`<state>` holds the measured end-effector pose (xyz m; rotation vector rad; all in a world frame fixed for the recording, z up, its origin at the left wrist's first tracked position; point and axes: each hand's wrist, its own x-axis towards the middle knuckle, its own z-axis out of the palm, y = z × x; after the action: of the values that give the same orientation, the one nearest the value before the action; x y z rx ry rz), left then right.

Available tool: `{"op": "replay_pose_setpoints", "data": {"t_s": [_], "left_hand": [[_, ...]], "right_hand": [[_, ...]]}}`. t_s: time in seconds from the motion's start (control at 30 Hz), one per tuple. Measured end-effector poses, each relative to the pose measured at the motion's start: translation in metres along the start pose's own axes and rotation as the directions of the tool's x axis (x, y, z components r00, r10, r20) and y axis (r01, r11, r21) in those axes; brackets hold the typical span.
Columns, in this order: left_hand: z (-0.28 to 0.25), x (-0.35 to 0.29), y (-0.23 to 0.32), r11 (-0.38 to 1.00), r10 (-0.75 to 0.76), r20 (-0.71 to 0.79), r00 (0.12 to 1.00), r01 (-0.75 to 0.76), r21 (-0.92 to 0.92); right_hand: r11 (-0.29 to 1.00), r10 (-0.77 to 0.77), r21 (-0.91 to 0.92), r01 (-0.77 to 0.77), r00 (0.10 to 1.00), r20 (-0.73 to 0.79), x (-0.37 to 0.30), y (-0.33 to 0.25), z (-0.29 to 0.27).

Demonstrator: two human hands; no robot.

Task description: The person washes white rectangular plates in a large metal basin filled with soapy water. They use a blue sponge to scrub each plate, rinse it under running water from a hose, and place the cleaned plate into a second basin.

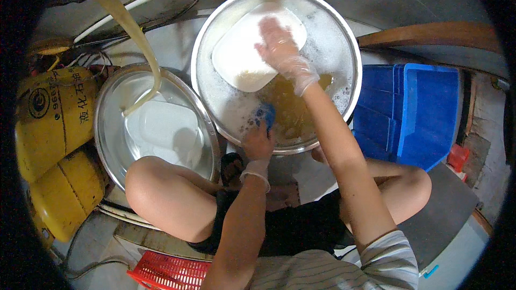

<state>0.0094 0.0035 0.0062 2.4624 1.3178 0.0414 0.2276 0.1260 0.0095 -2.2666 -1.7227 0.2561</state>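
Observation:
A large round metal basin [194, 59] of sudsy, brownish water is in front of me. A white plastic tub with rounded corners [236, 53] lies in it at the far left, partly in the foam. My right hand [282, 48], in a clear plastic glove, reaches across the basin and rests on the tub's right part, fingers stretched out. At the near rim, my gloved left hand [258, 142] is closed around a blue scrubber [265, 114] that touches the suds.
On the left, a second metal basin [102, 129] holds water and white plastic containers [169, 123]; a yellowish hose [153, 67] hangs into it. Yellow gas cylinders [59, 118] stand further left. A blue plastic crate [403, 113] is at the right, a red basket [169, 271] at the lower left.

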Motion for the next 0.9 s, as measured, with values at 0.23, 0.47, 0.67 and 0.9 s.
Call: {"op": "replay_pose_setpoints", "data": {"t_s": [0.23, 0.47, 0.67, 0.9], "left_hand": [[-0.002, 0.005, -0.001, 0.999, 0.022, 0.015, 1.000, -0.022, -0.028], [0.005, 0.002, -0.003, 0.999, 0.029, -0.068, 0.997, -0.030, -0.012], [0.006, 0.001, 0.000, 0.999, 0.039, -0.029, 0.999, -0.038, 0.021], [0.006, -0.001, -0.005, 1.000, 0.011, -0.016, 1.000, -0.011, -0.028]], "right_hand": [[0.959, 0.271, -0.074, -0.273, 0.962, -0.041, 0.020, -0.008, -0.004], [0.956, 0.293, 0.055, -0.288, 0.944, -0.150, 0.017, -0.023, 0.009], [0.922, -0.301, -0.281, 0.265, 0.949, -0.093, -0.038, -0.039, 0.028], [0.908, 0.265, 0.409, -0.087, 0.876, -0.403, -0.100, -0.006, -0.007]]}}
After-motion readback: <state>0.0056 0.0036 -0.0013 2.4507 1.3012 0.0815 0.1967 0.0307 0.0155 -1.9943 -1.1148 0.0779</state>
